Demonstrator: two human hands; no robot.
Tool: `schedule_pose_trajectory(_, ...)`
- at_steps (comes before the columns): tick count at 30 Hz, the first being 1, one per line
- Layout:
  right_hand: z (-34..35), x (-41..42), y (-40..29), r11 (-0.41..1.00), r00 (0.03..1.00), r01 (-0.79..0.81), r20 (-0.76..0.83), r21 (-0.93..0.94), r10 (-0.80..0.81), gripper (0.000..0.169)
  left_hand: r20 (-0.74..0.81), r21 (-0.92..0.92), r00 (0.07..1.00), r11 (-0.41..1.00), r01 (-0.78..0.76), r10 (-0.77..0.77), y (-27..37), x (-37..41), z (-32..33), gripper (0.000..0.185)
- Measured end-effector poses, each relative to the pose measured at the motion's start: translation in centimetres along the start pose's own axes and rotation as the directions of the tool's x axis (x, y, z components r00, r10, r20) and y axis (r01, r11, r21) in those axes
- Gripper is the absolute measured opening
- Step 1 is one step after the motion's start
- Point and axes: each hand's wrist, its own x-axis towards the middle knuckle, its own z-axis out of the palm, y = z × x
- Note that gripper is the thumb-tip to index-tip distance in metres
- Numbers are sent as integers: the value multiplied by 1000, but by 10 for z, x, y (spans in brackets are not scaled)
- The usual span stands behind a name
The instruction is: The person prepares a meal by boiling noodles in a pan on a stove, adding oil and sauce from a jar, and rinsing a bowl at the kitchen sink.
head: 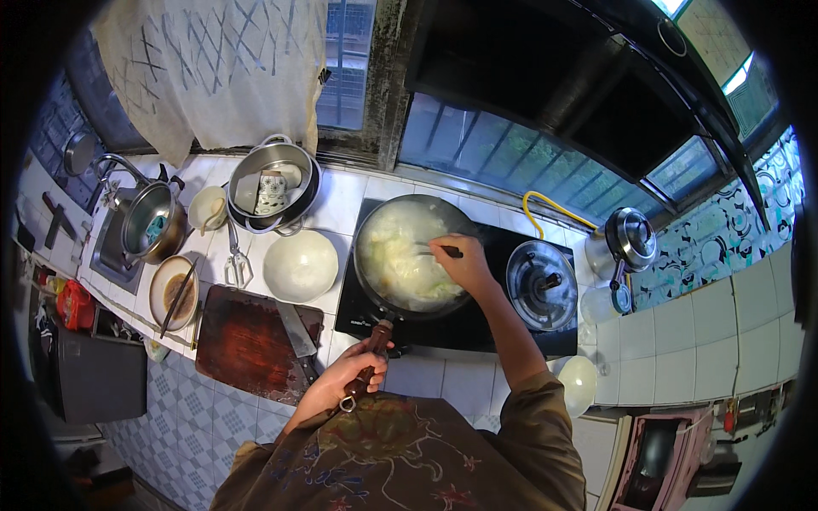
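My left hand (350,373) grips the brown wooden handle (378,338) of a wok on the black gas stove (409,338). Steam hangs over pale, leafy-looking food (402,255) in the wok (470,220) and blurs its detail. Over the wok's right side, my right hand (460,259) is closed around a cooking utensil (452,251) with a dark handle. Its metal shank reaches into the food, where the working end is hidden. A glass lid (542,284) with a dark knob lies on the stove's right side.
Left of the stove are a white bowl (300,266), a cutting board (249,345) with a cleaver (297,332) on it, and kitchen scissors (237,265). Behind them stand stacked pots (310,172). A plate (160,287) holds chopsticks; a kettle (629,239) stands at right. The range hood (511,64) overhangs.
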Motion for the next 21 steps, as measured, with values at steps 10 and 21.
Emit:
schedule_pose_trajectory(10,-37,-16,-34,923,892,-367,328,120,312,17,19,-46,1000,999,8,-7,-3,2,-6,37)
schedule_pose_trajectory(21,10,24,10,998,998,53,32,16,-53,12,9,-52,1000,999,3,-3,-4,2,-4,38)
